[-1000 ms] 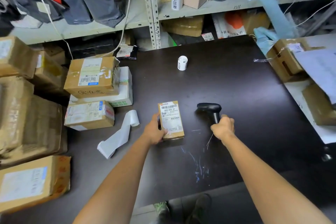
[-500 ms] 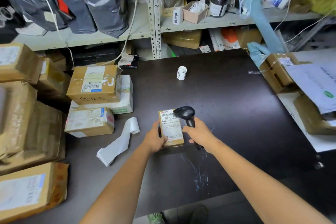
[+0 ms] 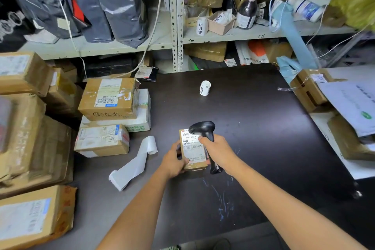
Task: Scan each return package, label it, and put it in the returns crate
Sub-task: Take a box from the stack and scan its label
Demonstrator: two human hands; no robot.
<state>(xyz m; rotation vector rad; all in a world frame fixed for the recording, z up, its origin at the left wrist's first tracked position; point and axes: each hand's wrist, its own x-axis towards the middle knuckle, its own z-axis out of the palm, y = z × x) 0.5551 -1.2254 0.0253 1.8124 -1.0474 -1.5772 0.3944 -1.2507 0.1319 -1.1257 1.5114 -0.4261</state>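
Left grip (image 3: 173,161) holds package (image 3: 193,153) | right grip (image 3: 219,149) holds scanner (image 3: 203,127) over it

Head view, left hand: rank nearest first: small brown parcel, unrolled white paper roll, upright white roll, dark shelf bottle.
1. Small brown cardboard parcel: held in left hand.
2. Unrolled white paper roll: table, left.
3. Upright white roll: mid-table, beyond.
4. Dark bottle: back shelf.
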